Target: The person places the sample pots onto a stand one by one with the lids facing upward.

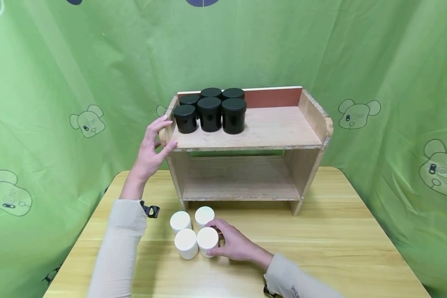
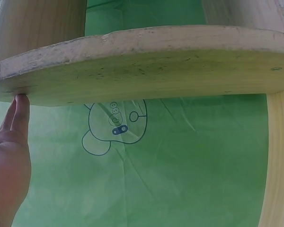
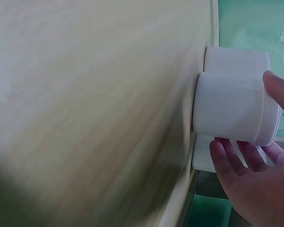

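Observation:
Four-sided contact shows at the lower centre, where my right hand (image 1: 236,244) holds a white lidded jar (image 1: 207,239) standing on the table. The right wrist view shows the thumb against one side of that jar (image 3: 234,106) and curled fingers at the other. Several white jars stand close together, including one (image 1: 186,243) beside the held jar and one (image 1: 180,221) behind. My left hand (image 1: 150,151) rests at the left side panel of a wooden shelf (image 1: 246,142). In the left wrist view, its extended fingers (image 2: 22,111) touch the panel's outer face.
Several black lidded jars (image 1: 234,118) stand grouped on the left of the shelf's top board. Below it is a lower board (image 1: 242,180). The shelf stands at the back of a wooden table (image 1: 339,248), with a green printed curtain (image 1: 268,45) around it.

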A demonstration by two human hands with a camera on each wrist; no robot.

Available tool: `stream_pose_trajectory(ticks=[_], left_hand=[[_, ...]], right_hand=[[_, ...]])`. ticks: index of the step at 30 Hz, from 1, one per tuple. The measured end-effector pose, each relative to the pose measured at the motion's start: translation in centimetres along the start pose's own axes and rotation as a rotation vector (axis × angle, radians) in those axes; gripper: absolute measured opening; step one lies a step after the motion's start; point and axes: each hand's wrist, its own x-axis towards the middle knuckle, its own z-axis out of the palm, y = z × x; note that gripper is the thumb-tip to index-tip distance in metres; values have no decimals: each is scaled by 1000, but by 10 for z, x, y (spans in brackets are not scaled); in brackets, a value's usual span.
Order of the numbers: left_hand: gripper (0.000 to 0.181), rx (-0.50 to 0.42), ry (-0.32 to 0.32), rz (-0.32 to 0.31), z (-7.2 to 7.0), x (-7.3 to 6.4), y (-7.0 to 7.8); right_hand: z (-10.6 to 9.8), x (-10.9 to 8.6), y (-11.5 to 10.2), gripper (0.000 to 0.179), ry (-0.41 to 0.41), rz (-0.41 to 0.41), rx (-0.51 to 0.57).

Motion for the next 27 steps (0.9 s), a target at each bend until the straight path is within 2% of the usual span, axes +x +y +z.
stream_pose_trajectory(ticks=[2, 9, 19, 22, 27], left_hand=[[63, -3, 1, -8, 1, 0, 3], [58, -10, -6, -15, 0, -4, 32], [57, -11, 4, -7, 0, -5, 32], [57, -13, 5, -3, 0, -5, 32], [57, -18, 4, -3, 0, -4, 32]], right_hand=[[0, 0, 0, 68, -6, 6, 0], [-4, -3, -3, 67, -32, 6, 40], [-16, -6, -10, 65, -40, -3, 76], [-24, -5, -16, 65, -24, -24, 89], [-40, -5, -30, 66, 28, -63, 48]])
